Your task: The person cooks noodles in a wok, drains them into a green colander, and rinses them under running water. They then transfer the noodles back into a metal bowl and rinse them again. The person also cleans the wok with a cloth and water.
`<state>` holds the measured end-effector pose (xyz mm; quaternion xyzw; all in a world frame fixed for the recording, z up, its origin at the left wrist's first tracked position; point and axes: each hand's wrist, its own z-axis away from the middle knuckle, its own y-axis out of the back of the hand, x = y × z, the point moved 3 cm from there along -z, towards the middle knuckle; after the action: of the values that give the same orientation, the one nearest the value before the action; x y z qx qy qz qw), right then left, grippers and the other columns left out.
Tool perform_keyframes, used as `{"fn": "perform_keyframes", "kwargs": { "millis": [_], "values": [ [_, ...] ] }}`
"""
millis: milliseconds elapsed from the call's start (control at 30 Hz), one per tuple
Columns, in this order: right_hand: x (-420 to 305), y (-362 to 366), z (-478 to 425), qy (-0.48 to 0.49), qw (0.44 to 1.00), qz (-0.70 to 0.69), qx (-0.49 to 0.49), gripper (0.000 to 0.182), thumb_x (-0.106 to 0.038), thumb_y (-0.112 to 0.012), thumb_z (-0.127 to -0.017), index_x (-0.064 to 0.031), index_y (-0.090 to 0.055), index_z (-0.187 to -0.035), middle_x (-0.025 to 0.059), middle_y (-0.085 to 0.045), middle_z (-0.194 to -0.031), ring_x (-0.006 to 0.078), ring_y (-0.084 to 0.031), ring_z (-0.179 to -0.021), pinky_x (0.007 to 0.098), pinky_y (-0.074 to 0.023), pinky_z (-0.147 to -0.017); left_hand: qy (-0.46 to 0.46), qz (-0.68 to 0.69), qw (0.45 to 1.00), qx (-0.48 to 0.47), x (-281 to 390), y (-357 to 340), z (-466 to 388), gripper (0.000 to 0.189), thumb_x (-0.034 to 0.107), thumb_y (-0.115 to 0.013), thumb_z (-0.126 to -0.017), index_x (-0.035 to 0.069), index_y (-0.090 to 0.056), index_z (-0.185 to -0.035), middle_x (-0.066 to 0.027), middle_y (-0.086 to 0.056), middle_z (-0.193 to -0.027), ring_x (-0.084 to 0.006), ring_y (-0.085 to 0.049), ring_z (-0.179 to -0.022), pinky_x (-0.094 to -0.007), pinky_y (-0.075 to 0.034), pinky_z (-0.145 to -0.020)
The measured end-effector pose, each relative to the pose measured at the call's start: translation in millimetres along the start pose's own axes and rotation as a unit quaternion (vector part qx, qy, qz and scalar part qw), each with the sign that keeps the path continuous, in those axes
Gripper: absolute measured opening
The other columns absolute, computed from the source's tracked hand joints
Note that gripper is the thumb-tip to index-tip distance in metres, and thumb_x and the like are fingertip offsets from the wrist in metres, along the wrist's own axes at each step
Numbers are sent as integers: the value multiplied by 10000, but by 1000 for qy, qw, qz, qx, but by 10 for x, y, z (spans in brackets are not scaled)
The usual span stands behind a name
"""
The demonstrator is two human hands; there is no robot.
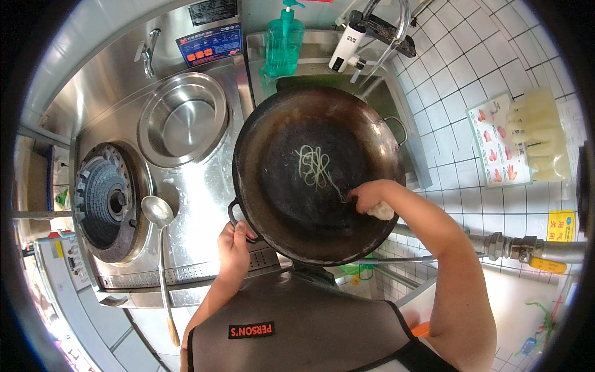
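Note:
A large dark wok (279, 204) is tilted in front of me over the sink. My left hand (236, 242) grips its left loop handle (232, 216), thumb on top. A loose tangle of thin pale strands (315, 168) lies near the middle of the wok. One strand trails from it towards my right hand (372, 195), which is inside the wok near its lower right wall. That hand is closed around a cream-coloured wad (382, 211); the fingers hide most of it, and its material cannot be made out. The opposite loop handle (398, 129) juts out at the right.
A gas burner (109, 202), a long-handled ladle (160, 223) and a round steel basin (188, 123) occupy the steel stove at left. Beyond the wok are a green pump bottle (283, 44) and a faucet (400, 28). A metal pipe (474, 239) runs at right.

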<state>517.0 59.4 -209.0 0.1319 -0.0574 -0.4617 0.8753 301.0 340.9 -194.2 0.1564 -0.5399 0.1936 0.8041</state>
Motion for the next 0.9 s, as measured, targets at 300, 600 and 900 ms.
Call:
{"fn": "perform_keyframes", "kwargs": {
  "millis": [300,600,900],
  "values": [
    [-92,25,172,26,999,-23,-1,451,-247,-597,-660,-93,-578,-1084,138,-612,-969,257,-575,-899,345,-451,-760,14,-7,1000,-6,19,-19,1,347,223,-421,-911,28,-496,-634,-15,-466,-562,-86,-390,-537,-251,-336,-530],
    [1073,1118,1399,14,854,-365,370,267,-173,-679,-673,2,-579,-848,106,-601,-773,181,-581,-680,300,-468,-608,18,-13,1000,-1,9,-12,9,329,204,-419,-902,20,-496,-640,-24,-493,-594,-100,-418,-579,-256,-358,-569],
    [1965,982,310,-10,656,-637,405,370,-293,-542,-834,58,-545,-953,151,-600,-817,236,-572,-660,375,-460,-541,59,-2,998,0,74,-63,77,345,208,-399,-919,24,-488,-641,-29,-515,-614,-95,-410,-574,-244,-352,-567]
  ]
}}
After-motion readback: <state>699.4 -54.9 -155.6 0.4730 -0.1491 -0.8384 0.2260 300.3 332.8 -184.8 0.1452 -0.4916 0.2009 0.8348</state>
